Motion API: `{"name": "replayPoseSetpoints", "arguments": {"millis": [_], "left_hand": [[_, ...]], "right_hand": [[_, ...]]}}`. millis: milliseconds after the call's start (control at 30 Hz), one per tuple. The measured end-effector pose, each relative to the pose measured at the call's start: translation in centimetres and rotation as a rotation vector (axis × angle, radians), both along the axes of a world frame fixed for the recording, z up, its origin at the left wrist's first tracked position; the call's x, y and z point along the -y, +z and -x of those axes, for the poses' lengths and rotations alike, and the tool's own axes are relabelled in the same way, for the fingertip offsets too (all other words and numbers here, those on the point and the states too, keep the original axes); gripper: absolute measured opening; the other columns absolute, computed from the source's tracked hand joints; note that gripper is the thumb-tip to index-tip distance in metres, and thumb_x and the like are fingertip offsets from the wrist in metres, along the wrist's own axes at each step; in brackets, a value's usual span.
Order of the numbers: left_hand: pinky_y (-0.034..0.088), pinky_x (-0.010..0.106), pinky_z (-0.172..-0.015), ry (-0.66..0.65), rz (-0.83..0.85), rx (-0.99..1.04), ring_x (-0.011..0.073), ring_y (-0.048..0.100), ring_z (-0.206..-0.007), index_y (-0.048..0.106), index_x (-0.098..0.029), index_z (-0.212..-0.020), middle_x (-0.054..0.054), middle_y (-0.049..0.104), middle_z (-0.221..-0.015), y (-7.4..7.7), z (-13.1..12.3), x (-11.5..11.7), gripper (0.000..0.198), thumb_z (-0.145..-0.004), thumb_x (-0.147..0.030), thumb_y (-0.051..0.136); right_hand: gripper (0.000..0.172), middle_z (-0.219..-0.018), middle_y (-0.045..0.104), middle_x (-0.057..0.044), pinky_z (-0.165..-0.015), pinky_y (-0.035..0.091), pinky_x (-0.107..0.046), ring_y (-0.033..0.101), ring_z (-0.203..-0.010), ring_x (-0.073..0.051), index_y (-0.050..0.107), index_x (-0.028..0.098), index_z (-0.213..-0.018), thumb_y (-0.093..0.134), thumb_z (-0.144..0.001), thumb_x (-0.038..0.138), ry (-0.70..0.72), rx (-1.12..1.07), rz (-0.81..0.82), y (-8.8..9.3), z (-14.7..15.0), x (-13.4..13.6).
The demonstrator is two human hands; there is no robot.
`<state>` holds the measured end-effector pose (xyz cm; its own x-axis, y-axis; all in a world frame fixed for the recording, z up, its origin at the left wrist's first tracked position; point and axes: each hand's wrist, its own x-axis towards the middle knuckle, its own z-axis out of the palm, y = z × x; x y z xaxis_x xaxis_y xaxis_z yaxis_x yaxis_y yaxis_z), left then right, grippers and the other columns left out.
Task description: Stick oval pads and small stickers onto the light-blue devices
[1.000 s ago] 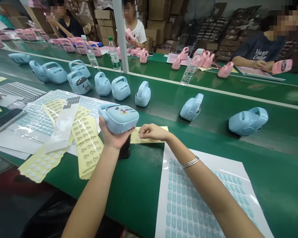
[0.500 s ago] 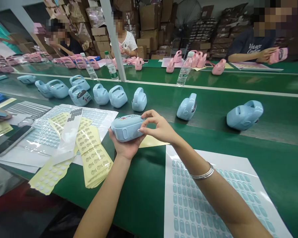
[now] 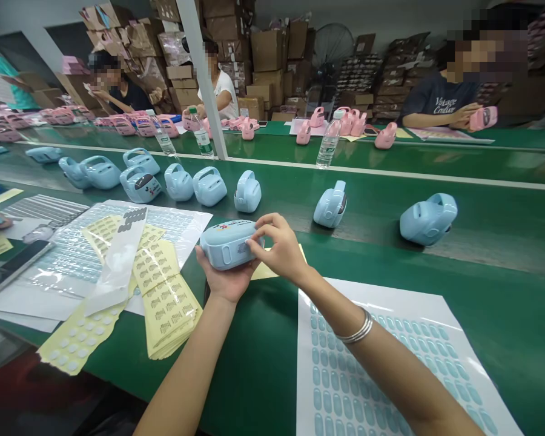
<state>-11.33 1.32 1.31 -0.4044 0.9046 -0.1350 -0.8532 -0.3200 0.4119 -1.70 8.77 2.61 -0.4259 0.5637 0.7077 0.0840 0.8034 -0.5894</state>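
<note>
A light blue case with rounded ends rests in my left hand, whose palm and fingers cup it from below. Colourful print shows on its top face, and an oval raised part is on the near side. My right hand is at the case's right end, its thumb and fingers drawn together against the side beside a small grey printed mark. Whether a small piece is between those fingertips is hidden. Under my right forearm lies a white sheet bearing rows of clear bluish oval stickers.
Several light blue handled cases stand in a row on the green surface beyond my hands. Yellow sticker sheets and a phone lie at left. Water bottles, a pole and people with pink cases are farther off.
The view has tilted and shifted slightly. My right fingers have slid nearer along the case's side, where the grey mark shows more clearly. My left hand keeps its hold.
</note>
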Motion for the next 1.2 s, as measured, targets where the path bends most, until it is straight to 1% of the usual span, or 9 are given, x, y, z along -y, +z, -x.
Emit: {"name": "replayPoseSetpoints", "arguments": {"millis": [100, 200, 300, 400, 467, 667, 900, 1067, 1200], "left_hand": [[0.049, 0.036, -0.079, 0.062, 0.035, 0.007, 0.0250, 0.059, -0.093, 0.059, -0.020, -0.113, 0.008, 0.065, -0.099, -0.1, 0.1, -0.1, 0.065, -0.078, -0.069, 0.036], [0.049, 0.035, -0.081, 0.129, 0.056, -0.009, 0.0252, 0.059, -0.094, 0.060, -0.017, -0.112, 0.008, 0.066, -0.097, -0.2, 0.6, -0.1, 0.065, -0.077, -0.068, 0.040], [0.048, 0.042, -0.084, 0.133, -0.046, -0.113, 0.0304, 0.056, -0.105, 0.059, -0.024, -0.113, 0.007, 0.064, -0.108, -0.1, 1.5, 0.2, 0.062, -0.072, -0.069, 0.048], [0.048, 0.048, -0.083, 0.112, -0.145, -0.211, 0.0357, 0.051, -0.113, 0.058, -0.032, -0.113, 0.005, 0.059, -0.120, 0.1, 2.5, 0.5, 0.060, -0.065, -0.069, 0.057], [0.048, 0.047, -0.084, 0.137, -0.155, -0.235, 0.0367, 0.049, -0.116, 0.057, -0.033, -0.114, 0.005, 0.057, -0.124, 0.1, 3.0, 0.7, 0.063, -0.061, -0.068, 0.061], [0.049, 0.045, -0.084, 0.167, -0.120, -0.230, 0.0369, 0.047, -0.119, 0.059, -0.030, -0.111, 0.006, 0.056, -0.125, 0.1, 3.5, 0.6, 0.066, -0.059, -0.069, 0.061], [0.044, 0.054, -0.090, 0.163, -0.121, -0.232, 0.0355, 0.046, -0.119, 0.058, -0.034, -0.110, 0.004, 0.056, -0.125, 0.3, 3.3, 0.6, 0.057, -0.065, -0.070, 0.056], [0.045, 0.051, -0.091, 0.182, -0.125, -0.287, 0.0322, 0.048, -0.118, 0.059, -0.033, -0.107, 0.004, 0.059, -0.120, 0.2, 3.7, 0.5, 0.056, -0.067, -0.071, 0.052], [0.044, 0.053, -0.090, 0.225, -0.018, -0.329, 0.0338, 0.048, -0.118, 0.060, -0.029, -0.104, 0.007, 0.060, -0.116, 0.2, 4.2, 0.5, 0.065, -0.062, -0.078, 0.049]], "right_hand": [[0.016, -0.091, 0.060, -0.007, -0.081, 0.042, -0.038, 0.054, -0.092, -0.022, 0.059, 0.020, -0.067, 0.056, -0.082, 0.020, -0.156, -0.041, -0.264, -1.2, 0.4, 1.4], [0.016, -0.088, 0.060, -0.006, -0.079, 0.043, -0.035, 0.055, -0.091, -0.020, 0.059, 0.021, -0.068, 0.055, -0.084, 0.021, -0.010, -0.079, -0.432, -1.4, 0.2, 2.5], [0.012, -0.092, 0.058, -0.006, -0.082, 0.044, -0.034, 0.054, -0.092, -0.019, 0.060, 0.021, -0.074, 0.055, -0.084, 0.026, 0.033, -0.040, -0.166, -0.7, -0.4, 1.9], [0.009, -0.094, 0.055, -0.006, -0.082, 0.044, -0.030, 0.054, -0.093, -0.017, 0.061, 0.018, -0.076, 0.058, -0.083, 0.023, -0.085, 0.245, 0.262, -0.5, -0.1, -0.3], [0.008, -0.088, 0.056, -0.004, -0.079, 0.044, -0.028, 0.056, -0.088, -0.017, 0.063, 0.017, -0.070, 0.063, -0.078, 0.019, -0.076, 0.433, 0.390, -1.2, 0.7, -1.8], [0.012, -0.088, 0.059, -0.006, -0.079, 0.044, -0.031, 0.056, -0.087, -0.018, 0.064, 0.014, -0.066, 0.064, -0.077, 0.018, -0.067, 0.620, 0.462, -4.2, 3.4, -2.7], [0.008, -0.103, 0.057, -0.007, -0.092, 0.040, -0.042, 0.050, -0.105, -0.021, 0.060, 0.012, -0.072, 0.059, -0.080, 0.010, -0.069, 0.611, 0.529, -4.8, 4.0, -2.0], [0.009, -0.092, 0.061, -0.006, -0.083, 0.043, -0.033, 0.056, -0.091, -0.020, 0.063, 0.014, -0.059, 0.068, -0.066, 0.013, 0.219, 0.480, 0.695, -4.1, 2.6, -3.1], [0.019, -0.093, 0.060, -0.004, -0.075, 0.045, -0.028, 0.057, -0.081, -0.014, 0.060, 0.016, -0.060, 0.065, -0.068, 0.032, 0.396, 0.232, 0.834, -2.7, -0.7, -4.7]]}}
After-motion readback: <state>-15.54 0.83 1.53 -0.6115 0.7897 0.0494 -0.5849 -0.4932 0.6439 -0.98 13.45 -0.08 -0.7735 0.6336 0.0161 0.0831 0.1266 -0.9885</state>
